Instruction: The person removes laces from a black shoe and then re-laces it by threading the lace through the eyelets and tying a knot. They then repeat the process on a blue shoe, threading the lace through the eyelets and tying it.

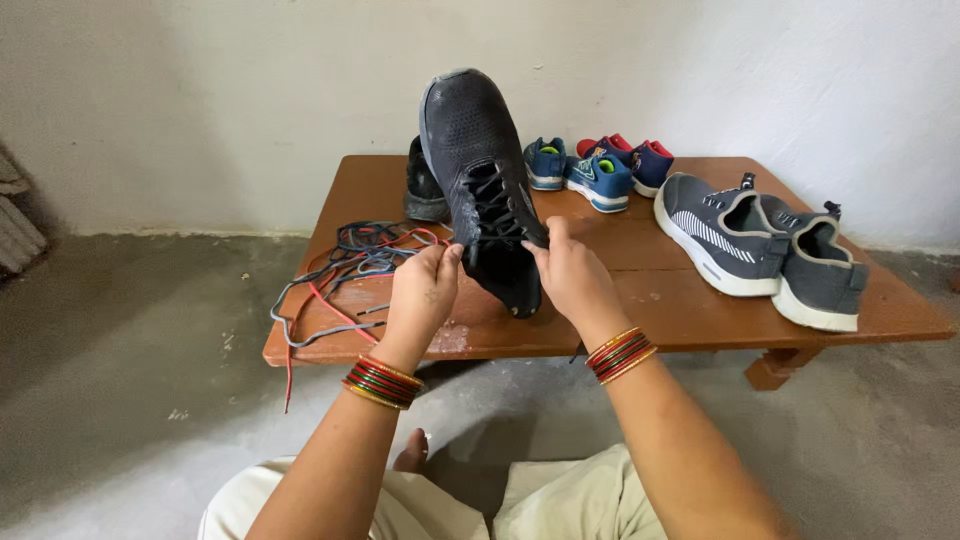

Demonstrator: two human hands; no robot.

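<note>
Dark shoe (480, 170) held toe-up above the low wooden table (690, 300), laces facing the person for access; left hand (425, 290) and right hand (572, 275) pinch its black lace, probably the ends; loose laces (350, 262) beside; grey slip-ons (760, 245) right.

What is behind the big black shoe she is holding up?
Behind the black shoe, a second black shoe stands on the brown table, mostly covered, only its left edge showing. What else sits behind cannot be seen.
</note>
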